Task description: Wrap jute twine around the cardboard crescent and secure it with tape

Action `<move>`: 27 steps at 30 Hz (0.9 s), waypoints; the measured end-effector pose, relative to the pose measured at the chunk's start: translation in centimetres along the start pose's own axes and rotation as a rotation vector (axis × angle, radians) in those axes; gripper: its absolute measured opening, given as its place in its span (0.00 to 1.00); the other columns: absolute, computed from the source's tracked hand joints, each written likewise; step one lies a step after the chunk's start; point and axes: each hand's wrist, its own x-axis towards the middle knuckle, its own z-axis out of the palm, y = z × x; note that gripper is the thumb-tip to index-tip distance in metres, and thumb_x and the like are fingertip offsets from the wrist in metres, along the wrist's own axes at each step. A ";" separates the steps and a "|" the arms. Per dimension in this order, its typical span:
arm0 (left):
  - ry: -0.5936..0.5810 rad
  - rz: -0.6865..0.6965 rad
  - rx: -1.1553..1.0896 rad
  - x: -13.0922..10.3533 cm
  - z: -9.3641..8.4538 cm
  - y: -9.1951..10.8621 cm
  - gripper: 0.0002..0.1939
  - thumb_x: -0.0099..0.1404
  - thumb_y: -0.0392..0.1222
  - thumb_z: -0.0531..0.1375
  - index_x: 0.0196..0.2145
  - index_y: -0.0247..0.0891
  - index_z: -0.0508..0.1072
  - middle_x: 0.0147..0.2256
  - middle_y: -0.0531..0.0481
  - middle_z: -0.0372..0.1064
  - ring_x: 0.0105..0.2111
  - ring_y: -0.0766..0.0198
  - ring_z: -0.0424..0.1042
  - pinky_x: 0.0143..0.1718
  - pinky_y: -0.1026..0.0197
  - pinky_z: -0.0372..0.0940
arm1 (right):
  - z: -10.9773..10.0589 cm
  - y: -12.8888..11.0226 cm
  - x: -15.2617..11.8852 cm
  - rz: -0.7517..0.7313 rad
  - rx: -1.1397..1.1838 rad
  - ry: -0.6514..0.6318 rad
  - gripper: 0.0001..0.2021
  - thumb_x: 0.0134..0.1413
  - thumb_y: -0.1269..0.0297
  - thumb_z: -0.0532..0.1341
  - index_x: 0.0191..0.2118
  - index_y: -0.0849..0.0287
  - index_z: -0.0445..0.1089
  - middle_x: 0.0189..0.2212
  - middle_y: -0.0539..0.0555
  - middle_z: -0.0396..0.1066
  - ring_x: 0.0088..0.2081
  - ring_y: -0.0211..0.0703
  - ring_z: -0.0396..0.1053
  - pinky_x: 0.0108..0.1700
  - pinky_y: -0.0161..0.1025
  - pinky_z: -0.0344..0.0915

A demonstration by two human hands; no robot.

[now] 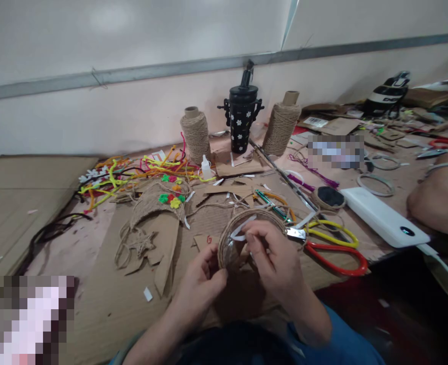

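My left hand (204, 276) is closed on the lower left rim of a twine-wrapped ring (227, 228), fingers behind and thumb in front. Something clear and shiny shows inside the ring. My right hand (271, 253) pinches a thin white strip (242, 234) at the ring's inner side. Red-handled scissors (340, 257) lie to the right of that hand, by a yellow handle loop (334, 230). To the left rests a twine-covered crescent (153, 205) with coloured felt flowers, above a small twine star (142, 245).
Two twine spools (195, 134) flank a black flowered tumbler (242, 119) at the wall. Coloured pipe cleaners (113, 175) and a small white glue bottle (206, 166) lie left of centre. A white power bank (383, 215) sits at right, near another person's arm (439, 195).
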 end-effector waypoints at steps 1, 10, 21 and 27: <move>-0.030 -0.007 -0.011 -0.1 0.1 0.2 0.16 0.49 0.29 0.60 0.37 0.38 0.74 0.35 0.49 0.74 0.38 0.60 0.71 0.41 0.62 0.63 | 0.1 -0.1 -0.1 -0.007 0.012 -0.021 0.05 0.60 0.71 0.52 0.35 0.56 0.64 0.32 0.52 0.72 0.33 0.38 0.70 0.36 0.35 0.66; -0.027 -0.034 0.004 0.0 -0.6 -0.1 0.15 0.52 0.35 0.61 0.39 0.37 0.73 0.34 0.49 0.74 0.36 0.60 0.70 0.39 0.61 0.63 | 0.3 -0.2 -0.9 -0.093 0.075 -0.290 0.06 0.59 0.72 0.52 0.37 0.56 0.65 0.28 0.51 0.73 0.31 0.38 0.72 0.33 0.34 0.67; 0.080 -0.041 -0.028 0.2 -0.8 -0.1 0.14 0.51 0.32 0.60 0.36 0.39 0.78 0.33 0.51 0.75 0.37 0.61 0.71 0.42 0.63 0.62 | 0.1 0.1 -1.5 0.110 0.179 -0.363 0.06 0.60 0.68 0.52 0.35 0.56 0.64 0.24 0.48 0.70 0.25 0.35 0.69 0.29 0.32 0.64; 0.061 -0.095 -0.002 0.3 -0.8 -0.2 0.13 0.55 0.39 0.60 0.38 0.37 0.77 0.29 0.49 0.74 0.26 0.63 0.70 0.25 0.65 0.64 | 0.6 0.3 -1.6 0.148 -0.035 -0.197 0.05 0.59 0.68 0.52 0.33 0.57 0.63 0.22 0.47 0.70 0.23 0.35 0.69 0.26 0.32 0.62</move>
